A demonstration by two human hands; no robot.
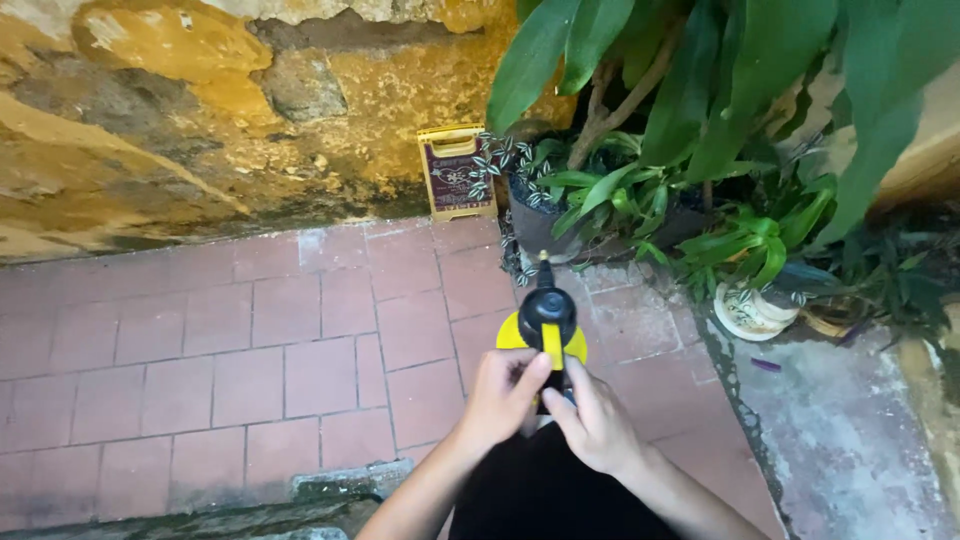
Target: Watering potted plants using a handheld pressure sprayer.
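Both hands, left hand [505, 395] and right hand [592, 420], closed around black-and-yellow plastic pump sprayer [545, 325], held over red brick-tile floor [250, 340], nozzle toward dark potted green plants [640, 190] beside yellowed stone wall [200, 110].

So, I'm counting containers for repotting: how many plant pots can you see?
2: a dark pot under the leaves behind the sprayer, and a white pot tipped over at right. Foliage may hide more.
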